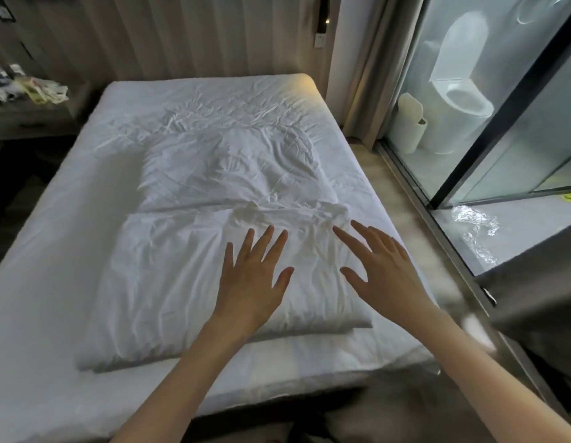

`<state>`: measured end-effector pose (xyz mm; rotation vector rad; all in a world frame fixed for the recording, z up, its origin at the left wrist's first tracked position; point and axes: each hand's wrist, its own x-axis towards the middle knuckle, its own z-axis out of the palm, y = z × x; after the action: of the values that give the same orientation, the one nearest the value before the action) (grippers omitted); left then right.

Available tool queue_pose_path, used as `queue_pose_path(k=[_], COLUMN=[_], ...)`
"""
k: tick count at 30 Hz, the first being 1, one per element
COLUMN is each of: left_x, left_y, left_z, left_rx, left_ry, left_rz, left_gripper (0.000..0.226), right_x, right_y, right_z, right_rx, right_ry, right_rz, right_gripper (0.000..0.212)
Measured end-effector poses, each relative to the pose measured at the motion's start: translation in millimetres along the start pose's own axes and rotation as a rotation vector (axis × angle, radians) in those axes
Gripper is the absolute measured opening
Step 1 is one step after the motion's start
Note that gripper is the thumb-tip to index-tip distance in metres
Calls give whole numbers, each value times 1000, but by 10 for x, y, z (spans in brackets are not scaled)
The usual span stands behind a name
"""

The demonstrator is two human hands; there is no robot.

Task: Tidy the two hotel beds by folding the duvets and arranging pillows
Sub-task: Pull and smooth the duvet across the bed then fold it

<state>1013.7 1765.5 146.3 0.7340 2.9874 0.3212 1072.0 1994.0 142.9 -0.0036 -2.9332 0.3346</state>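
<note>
— So, where's the duvet point(188, 276)?
— Folded into a soft rectangle by the bed's point(38, 282) foot edge, white and creased; left grip point(249, 282) splayed over it, holding nothing; right grip point(383, 276) likewise, above its bunched right corner.

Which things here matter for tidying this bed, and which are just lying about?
For the job: folded duvet, pillow behind it, bed, left hand and right hand, both open.

Just lying about: clutter on the nightstand, toilet and white bin behind the glass, crumpled plastic.
</note>
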Motion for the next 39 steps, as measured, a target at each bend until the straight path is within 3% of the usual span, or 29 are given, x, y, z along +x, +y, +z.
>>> queue_pose_path(k=[9,23,29,39], left_x=[17,841,1340,2719], left_y=[1061,3640,4292,4718], left_z=[124,788,859,1440], left_rx=[19,-17,33,5], left_ry=[32,32,21,15], left_rz=[163,149,135,8], left_gripper=[61,59,59,58], right_x=[-735,-1395,-1176,-9], right_y=[641,3066,3899,5204], right_z=[-360,-853,-1033,-1044], right_rx=[-32,41,65,91], right_ry=[22,-103,-109,-124], right_rz=[168,222,192,83], right_gripper=[68,68,68,66])
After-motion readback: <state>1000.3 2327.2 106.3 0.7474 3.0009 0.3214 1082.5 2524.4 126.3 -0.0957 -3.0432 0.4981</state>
